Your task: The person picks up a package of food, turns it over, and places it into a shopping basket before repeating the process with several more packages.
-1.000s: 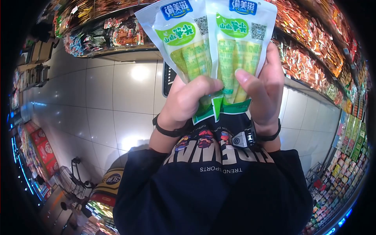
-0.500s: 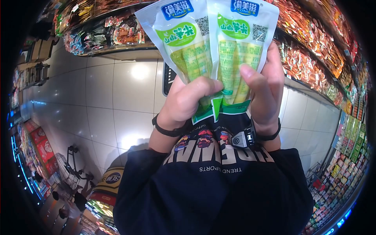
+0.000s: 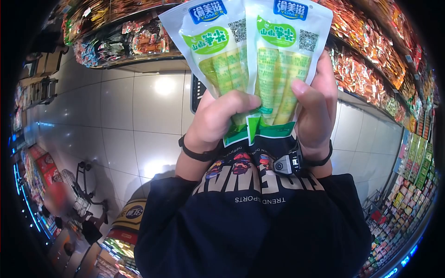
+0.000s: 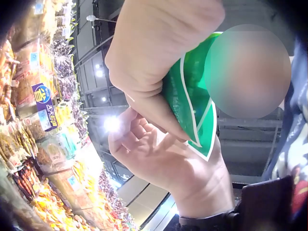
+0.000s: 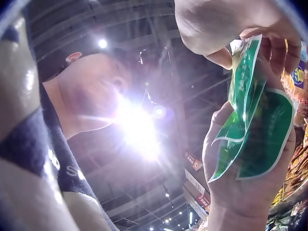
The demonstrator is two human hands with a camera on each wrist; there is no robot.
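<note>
Two white and green food packets, a left one [image 3: 222, 60] and a right one [image 3: 280, 60], are fanned side by side in the head view, their inner edges overlapping. My left hand [image 3: 215, 118] grips the left packet low down, its thumb across the front near the overlap. Behind the right packet lie the fingers of my right hand [image 3: 317, 106], with the thumb at its front edge. The packets' green ends [image 4: 192, 96] show in the left wrist view beside my left hand [image 4: 154, 53]. In the right wrist view, green ends [image 5: 264, 134] hang below my right hand [image 5: 231, 24].
Shelves of packaged snacks [image 3: 366, 69] run along the top and right. A black basket-like object [image 3: 198, 92] lies behind my left hand on the tiled floor [image 3: 118, 111]. At the lower left are a shopping cart [image 3: 83, 185], people and a yellow-black display [image 3: 132, 213].
The right thumb has moved outward to the right packet's edge. Both packets have shifted slightly. At the lower left, the people and cart have changed position.
</note>
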